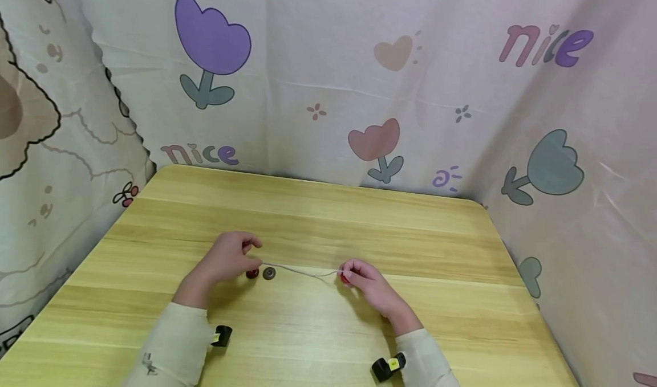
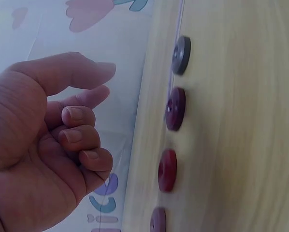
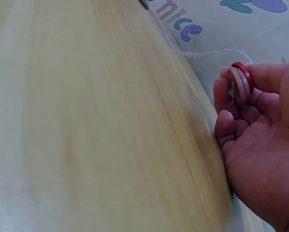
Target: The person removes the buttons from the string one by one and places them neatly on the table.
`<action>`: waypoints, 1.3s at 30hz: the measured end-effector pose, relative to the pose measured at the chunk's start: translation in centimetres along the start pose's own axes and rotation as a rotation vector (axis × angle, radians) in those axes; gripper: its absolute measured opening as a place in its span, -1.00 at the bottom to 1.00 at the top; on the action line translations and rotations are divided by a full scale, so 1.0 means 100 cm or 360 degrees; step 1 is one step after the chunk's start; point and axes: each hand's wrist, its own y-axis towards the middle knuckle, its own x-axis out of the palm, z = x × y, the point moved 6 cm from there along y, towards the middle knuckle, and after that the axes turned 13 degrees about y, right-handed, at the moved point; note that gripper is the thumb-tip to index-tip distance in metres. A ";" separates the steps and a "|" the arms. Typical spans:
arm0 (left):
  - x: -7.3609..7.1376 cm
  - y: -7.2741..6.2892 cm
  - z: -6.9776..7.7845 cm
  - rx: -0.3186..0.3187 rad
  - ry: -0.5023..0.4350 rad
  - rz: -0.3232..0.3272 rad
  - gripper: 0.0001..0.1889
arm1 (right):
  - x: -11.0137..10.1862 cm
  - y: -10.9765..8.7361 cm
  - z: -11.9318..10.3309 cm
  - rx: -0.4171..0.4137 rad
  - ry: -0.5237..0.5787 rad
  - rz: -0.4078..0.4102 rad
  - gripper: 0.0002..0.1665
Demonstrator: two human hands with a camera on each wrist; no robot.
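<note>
My right hand (image 1: 366, 284) pinches a small stack of buttons, a red button (image 3: 249, 79) against a light brown button (image 3: 237, 87), between thumb and fingertips. From them a thin pale string (image 1: 297, 271) runs left across the table toward my left hand (image 1: 226, 257). That hand hovers over a row of buttons, thumb and forefinger apart with nothing between them, the other fingers loosely bent. Beneath it lie a grey button (image 2: 181, 55), a dark red button (image 2: 175, 108), a red button (image 2: 167, 170) and a pinkish button (image 2: 158, 220). The string passes beside the grey and dark red ones.
The wooden table (image 1: 308, 216) ends at its back edge against a printed curtain (image 1: 308, 62), which also hangs at both sides. A black wrist camera (image 1: 222, 335) sits on the left sleeve, and another black camera (image 1: 388, 366) on the right.
</note>
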 end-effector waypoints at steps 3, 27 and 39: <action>0.001 0.003 0.007 0.0030 -0.0005 -0.0001 -0.65 | 0.000 0.000 0.000 0.0004 0.0012 -0.0006 -0.71; 0.046 0.022 0.070 0.0302 -0.0021 -0.0112 -0.75 | 0.000 -0.001 0.001 -0.0007 -0.0022 0.0020 -0.73; 0.074 0.025 0.106 0.0475 0.0029 -0.0153 -0.83 | 0.000 -0.001 -0.001 -0.0002 0.0010 0.0015 -0.71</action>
